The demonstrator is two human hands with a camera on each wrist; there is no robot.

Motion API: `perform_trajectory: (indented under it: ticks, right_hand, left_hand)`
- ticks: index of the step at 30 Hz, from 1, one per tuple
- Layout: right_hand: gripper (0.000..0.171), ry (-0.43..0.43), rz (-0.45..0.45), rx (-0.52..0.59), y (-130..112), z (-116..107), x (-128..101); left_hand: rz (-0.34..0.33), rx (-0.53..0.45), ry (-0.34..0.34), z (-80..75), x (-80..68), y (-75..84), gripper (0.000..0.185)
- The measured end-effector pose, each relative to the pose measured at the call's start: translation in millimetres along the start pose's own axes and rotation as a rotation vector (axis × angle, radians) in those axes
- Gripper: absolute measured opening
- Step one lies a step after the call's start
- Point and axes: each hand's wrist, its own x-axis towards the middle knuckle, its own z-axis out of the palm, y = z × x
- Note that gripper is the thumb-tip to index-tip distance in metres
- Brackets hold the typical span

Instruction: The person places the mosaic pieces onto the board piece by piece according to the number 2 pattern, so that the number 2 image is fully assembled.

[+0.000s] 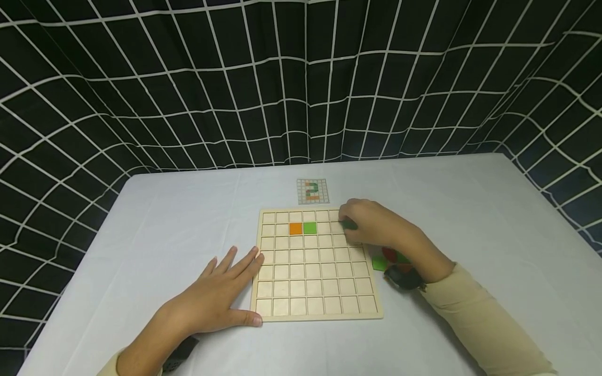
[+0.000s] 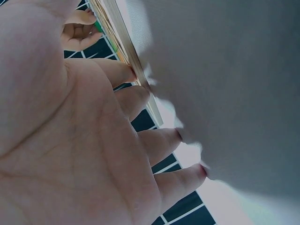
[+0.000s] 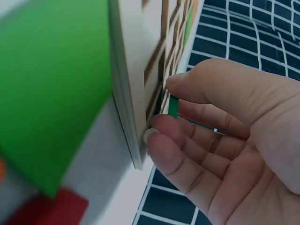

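A wooden grid board [image 1: 312, 271] lies on the table, with an orange tile [image 1: 295, 228] and a light green tile [image 1: 310, 228] side by side in its second row. My left hand [image 1: 218, 292] is spread along the board's left edge, its index fingertip and thumb at the rim. Over the upper right cells, my right hand [image 1: 373, 222] pinches a dark green tile [image 3: 173, 107] between thumb and fingers. In the right wrist view the tile stands on edge close to the grid, partly hidden by the fingertips.
A small pattern card [image 1: 313, 191] with a coloured figure on a grid lies behind the board. Right of the board are loose tiles, among them a light green tile [image 1: 379, 263] and a red tile [image 1: 389, 254], partly under the right forearm. A black gridded curtain [image 1: 282, 78] hangs behind the table.
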Motion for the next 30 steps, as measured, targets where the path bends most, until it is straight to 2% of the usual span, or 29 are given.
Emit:
perform_trajectory:
  ticks: [9,19,30]
  right_hand:
    - [0.015,0.047,-0.061,0.003,-9.0,11.4,8.6]
    - [0.008,0.119,-0.041,0.062,-12.5,16.3,12.9]
    - [0.011,0.112,-0.09,0.088,-11.7,18.3,12.0]
  left_hand:
    - [-0.002,-0.001,-0.008,0.3,0.3,-0.6,0.101]
    - [-0.008,-0.002,-0.012,-0.8,0.1,0.1,0.101]
    - [-0.011,0.006,-0.008,0.5,0.2,0.0,0.101]
